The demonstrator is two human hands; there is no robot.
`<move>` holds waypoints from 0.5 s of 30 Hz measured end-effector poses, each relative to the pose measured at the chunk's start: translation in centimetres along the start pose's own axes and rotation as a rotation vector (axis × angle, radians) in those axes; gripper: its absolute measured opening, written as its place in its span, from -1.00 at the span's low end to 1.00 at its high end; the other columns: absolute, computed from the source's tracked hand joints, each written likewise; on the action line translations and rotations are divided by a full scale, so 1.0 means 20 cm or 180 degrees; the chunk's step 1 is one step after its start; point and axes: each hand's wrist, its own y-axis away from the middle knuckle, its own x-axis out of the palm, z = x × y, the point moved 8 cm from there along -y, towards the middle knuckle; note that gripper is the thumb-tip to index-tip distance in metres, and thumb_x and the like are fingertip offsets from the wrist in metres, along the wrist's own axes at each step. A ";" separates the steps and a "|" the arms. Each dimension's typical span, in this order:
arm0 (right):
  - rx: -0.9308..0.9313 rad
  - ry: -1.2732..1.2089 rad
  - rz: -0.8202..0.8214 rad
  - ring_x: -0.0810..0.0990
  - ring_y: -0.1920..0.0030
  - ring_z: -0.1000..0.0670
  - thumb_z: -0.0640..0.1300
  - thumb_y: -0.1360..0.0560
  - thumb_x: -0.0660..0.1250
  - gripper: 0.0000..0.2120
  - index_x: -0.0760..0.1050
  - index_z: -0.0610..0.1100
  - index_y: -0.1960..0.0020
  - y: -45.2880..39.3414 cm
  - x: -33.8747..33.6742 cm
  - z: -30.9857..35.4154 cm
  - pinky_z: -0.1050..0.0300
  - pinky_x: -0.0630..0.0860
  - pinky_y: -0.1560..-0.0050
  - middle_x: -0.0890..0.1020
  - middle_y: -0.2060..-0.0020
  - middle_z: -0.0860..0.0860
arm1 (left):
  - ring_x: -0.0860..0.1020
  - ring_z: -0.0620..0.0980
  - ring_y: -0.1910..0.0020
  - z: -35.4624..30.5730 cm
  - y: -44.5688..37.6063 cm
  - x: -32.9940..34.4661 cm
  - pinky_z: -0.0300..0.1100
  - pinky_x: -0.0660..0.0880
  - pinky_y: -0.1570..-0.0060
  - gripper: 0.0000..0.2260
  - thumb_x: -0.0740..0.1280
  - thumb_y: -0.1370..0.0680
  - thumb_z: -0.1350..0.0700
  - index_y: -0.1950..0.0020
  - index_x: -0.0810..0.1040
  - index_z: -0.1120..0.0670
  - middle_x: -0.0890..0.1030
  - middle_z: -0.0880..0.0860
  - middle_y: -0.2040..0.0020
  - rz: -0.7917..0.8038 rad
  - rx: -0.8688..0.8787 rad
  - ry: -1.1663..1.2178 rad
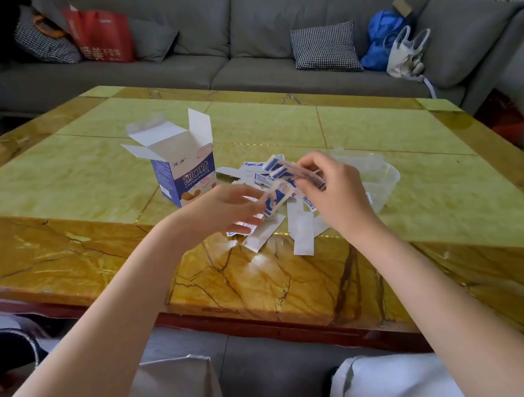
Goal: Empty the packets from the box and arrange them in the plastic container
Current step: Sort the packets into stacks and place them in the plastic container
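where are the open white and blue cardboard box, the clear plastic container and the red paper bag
open white and blue cardboard box (190,179): head view, printed front face
clear plastic container (381,178): head view, right rim and wall
red paper bag (103,35): head view, front panel, on the sofa

The desk (374,133) is glossy polished stone, veined amber and pale green, with a lacquered red wooden edge. The box (187,176) is matt printed cardboard, white inside. The packets (301,233) are smooth paper. The plastic container (384,173) is clear and faintly shiny. The sofa (260,70) wears grey woven cloth.
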 end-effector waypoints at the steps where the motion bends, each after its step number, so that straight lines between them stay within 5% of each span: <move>1: 0.0078 -0.0128 -0.0001 0.55 0.22 0.03 -0.31 -0.45 0.34 -0.91 0.53 -0.25 0.04 0.00 0.00 -0.01 0.29 0.45 0.21 0.60 0.20 0.00 | 0.63 -0.10 0.10 0.00 -0.01 -0.02 -0.34 0.57 0.09 -0.87 0.33 -0.52 0.14 -0.05 0.58 0.01 0.66 -0.01 0.06 -0.0130 0.0053 -0.0121; 4: 0.0165 -0.0267 0.0234 0.59 0.25 0.12 -0.30 -0.49 0.30 -0.90 0.50 -0.22 0.00 0.01 0.03 -0.02 0.10 0.54 0.21 0.61 0.17 0.00 | 0.57 -0.19 0.32 -0.03 -0.02 -0.12 -0.42 0.53 0.27 -0.87 0.33 -0.52 0.17 -0.02 0.63 0.15 0.64 0.01 0.25 -0.0881 0.0249 -0.0259; 8: -0.0239 0.0129 0.0621 0.59 0.02 -0.03 -0.31 -0.48 0.30 -0.91 0.56 -0.25 0.03 0.02 0.09 0.03 0.12 0.48 0.00 0.63 0.01 -0.09 | 0.55 -0.07 0.33 -0.09 0.00 -0.15 -0.14 0.56 0.16 -0.87 0.34 -0.51 0.14 0.04 0.66 0.12 0.66 0.07 0.24 -0.1180 0.0511 -0.1020; 11: -0.0197 0.0233 0.0908 0.61 0.09 -0.12 -0.32 -0.49 0.29 -0.88 0.57 -0.22 0.02 0.03 0.16 0.06 -0.01 0.50 0.04 0.66 0.11 -0.11 | 0.47 -0.18 0.37 -0.14 0.01 -0.12 -0.41 0.39 0.33 -0.86 0.30 -0.52 0.18 0.02 0.65 0.07 0.62 0.02 0.23 -0.1221 0.0757 -0.1339; 13: -0.0284 0.0456 0.0775 0.62 0.15 -0.13 -0.31 -0.51 0.26 -0.87 0.51 -0.21 -0.03 0.02 0.15 0.08 -0.03 0.53 0.13 0.66 0.14 -0.11 | 0.51 -0.20 0.28 -0.12 0.02 -0.17 -0.43 0.38 0.30 -0.84 0.27 -0.55 0.16 -0.02 0.62 0.02 0.60 -0.07 0.20 -0.1428 0.0662 -0.1462; 15: -0.0316 0.0729 0.0863 0.59 0.20 -0.10 -0.28 -0.53 0.23 -0.84 0.43 -0.16 -0.10 0.02 0.16 0.08 0.02 0.53 0.19 0.64 0.15 -0.09 | 0.57 -0.06 0.04 -0.05 0.01 -0.25 -0.26 0.47 0.05 -0.80 0.27 -0.55 0.12 -0.13 0.59 0.08 0.63 -0.02 0.02 -0.1583 0.0379 -0.1675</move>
